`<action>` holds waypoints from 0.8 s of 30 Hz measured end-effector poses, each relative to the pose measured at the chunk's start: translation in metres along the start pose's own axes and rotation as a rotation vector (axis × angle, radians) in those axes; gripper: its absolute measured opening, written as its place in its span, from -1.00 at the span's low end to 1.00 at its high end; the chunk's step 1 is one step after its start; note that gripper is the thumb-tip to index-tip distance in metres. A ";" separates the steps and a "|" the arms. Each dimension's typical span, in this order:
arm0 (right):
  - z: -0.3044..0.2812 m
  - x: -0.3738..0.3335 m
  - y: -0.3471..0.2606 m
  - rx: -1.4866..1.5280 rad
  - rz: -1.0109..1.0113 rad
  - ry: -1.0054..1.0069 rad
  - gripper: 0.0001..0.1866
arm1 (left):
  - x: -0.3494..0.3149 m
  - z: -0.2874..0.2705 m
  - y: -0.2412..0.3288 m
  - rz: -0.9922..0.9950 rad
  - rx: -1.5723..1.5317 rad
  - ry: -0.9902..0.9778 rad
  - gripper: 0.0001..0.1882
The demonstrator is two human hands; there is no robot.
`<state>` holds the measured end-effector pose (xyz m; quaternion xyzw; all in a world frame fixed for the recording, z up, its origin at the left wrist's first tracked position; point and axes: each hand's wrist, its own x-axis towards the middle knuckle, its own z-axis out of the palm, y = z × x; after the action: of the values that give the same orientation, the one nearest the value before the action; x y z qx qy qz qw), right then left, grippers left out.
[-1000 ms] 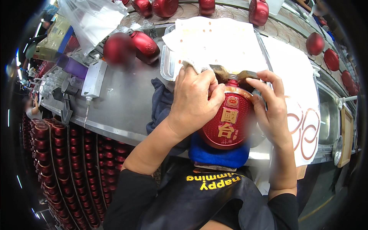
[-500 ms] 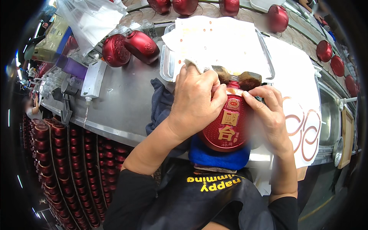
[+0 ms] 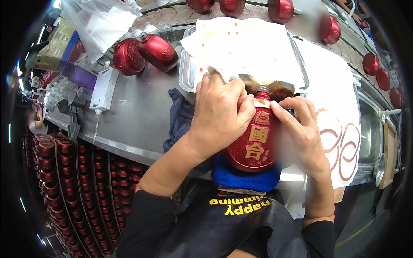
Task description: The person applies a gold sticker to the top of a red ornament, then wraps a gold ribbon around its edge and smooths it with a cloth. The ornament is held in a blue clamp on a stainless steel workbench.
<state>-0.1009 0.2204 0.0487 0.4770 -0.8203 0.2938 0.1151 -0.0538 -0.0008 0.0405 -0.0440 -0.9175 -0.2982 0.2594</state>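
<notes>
Since the bottle (image 3: 247,152) is now touched at its band (image 3: 262,103) by the right grip (image 3: 304,129), it seems steadied; closure there or in the left grip (image 3: 219,109) cannot be told.

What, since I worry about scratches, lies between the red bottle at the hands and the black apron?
In the head view, a blue towel shows there, below the red bottle; a pale edge of something unclear lies between it and the black apron.

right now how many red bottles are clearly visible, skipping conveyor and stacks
3: one red bottle between the left hand and right hand; a second bottle and third bottle side by side on the metal bench. Others may be hidden behind the bag.
</notes>
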 end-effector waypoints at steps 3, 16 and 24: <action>0.000 -0.001 0.000 0.007 -0.002 0.010 -0.47 | 0.000 0.000 0.000 0.007 0.005 -0.004 -0.83; 0.003 -0.003 0.003 0.002 0.076 0.036 -0.66 | -0.002 -0.001 0.000 0.010 -0.019 -0.008 -0.83; 0.003 -0.010 0.007 0.208 0.301 0.124 -0.88 | -0.002 -0.001 0.000 -0.028 -0.067 -0.028 -0.84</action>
<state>-0.1009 0.2284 0.0387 0.3392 -0.8390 0.4196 0.0702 -0.0517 -0.0009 0.0404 -0.0439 -0.9110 -0.3319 0.2408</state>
